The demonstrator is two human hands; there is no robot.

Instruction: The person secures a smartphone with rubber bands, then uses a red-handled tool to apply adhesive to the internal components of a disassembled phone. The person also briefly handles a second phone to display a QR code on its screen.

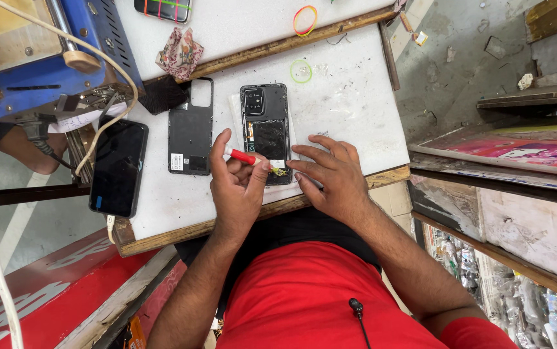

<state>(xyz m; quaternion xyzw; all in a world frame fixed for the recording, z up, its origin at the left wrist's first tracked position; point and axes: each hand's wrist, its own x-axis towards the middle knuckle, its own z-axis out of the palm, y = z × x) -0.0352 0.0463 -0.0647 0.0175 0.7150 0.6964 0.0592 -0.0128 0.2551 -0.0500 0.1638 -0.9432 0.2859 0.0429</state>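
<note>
— What have you got in your hands?

— My left hand (238, 184) is clamped around a small red-handled screwdriver (245, 157), its tip down at the near end of the opened phone (266, 132). My right hand (330, 176) grips nothing; its fingers are spread flat on the white table (349, 97), fingertips touching the phone's near right corner.

— Where does the phone lie?

— Face down in the middle of the table, just far of my hands, its insides showing and the camera block at the far end.

— And around it?

— Its black back cover (190, 129) lies just left of it. Farther left, another phone (118, 168) with a dark screen hangs over the table's edge. A green rubber band (301, 71) sits beyond the opened phone, and a crumpled patterned cloth (179, 53) is at the far left.
</note>
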